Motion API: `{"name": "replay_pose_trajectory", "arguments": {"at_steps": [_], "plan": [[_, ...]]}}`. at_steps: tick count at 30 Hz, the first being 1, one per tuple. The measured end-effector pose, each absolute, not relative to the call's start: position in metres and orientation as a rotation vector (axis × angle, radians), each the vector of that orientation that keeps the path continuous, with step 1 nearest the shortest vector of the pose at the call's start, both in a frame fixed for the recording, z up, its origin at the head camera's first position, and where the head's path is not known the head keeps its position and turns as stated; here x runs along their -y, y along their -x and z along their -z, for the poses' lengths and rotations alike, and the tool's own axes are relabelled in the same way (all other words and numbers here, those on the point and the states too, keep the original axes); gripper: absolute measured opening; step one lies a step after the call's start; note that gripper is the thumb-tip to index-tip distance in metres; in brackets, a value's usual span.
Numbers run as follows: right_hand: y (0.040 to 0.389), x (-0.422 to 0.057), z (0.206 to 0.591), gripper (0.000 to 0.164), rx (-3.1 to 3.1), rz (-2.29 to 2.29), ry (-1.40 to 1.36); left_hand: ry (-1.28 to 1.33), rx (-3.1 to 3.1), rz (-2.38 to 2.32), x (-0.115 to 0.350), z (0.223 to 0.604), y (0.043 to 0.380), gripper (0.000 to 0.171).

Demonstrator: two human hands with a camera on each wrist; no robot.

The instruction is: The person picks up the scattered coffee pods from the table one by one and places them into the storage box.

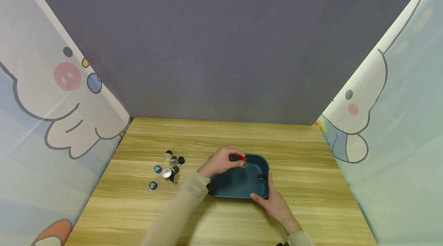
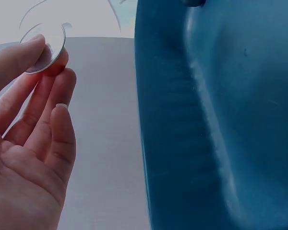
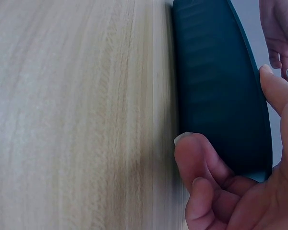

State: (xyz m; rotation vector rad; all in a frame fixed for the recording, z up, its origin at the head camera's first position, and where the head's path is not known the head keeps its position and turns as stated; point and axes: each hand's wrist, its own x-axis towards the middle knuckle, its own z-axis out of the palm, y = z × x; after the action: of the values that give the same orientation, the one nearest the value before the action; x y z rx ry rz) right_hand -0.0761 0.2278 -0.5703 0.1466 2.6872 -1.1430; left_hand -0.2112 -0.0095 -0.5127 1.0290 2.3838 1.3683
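Over the dark blue plastic basin (image 1: 228, 196), my left hand (image 1: 221, 160) pinches a red coffee capsule (image 1: 243, 158) between thumb and fingers. In the left wrist view the silvery lid of this capsule (image 2: 53, 45) faces the thumb, with the basin wall (image 2: 168, 120) to the right. My right hand (image 1: 278, 204) grips the near right corner of the basin; its thumb lies at the rim and its other fingers are against the outer side. One dark coffee capsule (image 1: 261, 179) lies inside the basin near its right wall.
Several coffee capsules, mostly dark, lie loosely grouped on the wooden table (image 1: 311, 184) left of the basin, among them a capsule with its silver lid up (image 1: 167, 173) and a separate one (image 1: 154, 186) nearer the front. A grey panel (image 1: 221, 46) stands behind the table.
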Motion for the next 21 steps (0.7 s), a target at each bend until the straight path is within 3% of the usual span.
{"name": "replay_pose_trajectory", "arguments": {"at_steps": [21], "plan": [[0.077, -0.228, 0.569, 0.115, -2.679, 1.126, -0.157, -1.029, -2.295, -1.343, -0.023, 0.525, 0.230, 0.025]]}}
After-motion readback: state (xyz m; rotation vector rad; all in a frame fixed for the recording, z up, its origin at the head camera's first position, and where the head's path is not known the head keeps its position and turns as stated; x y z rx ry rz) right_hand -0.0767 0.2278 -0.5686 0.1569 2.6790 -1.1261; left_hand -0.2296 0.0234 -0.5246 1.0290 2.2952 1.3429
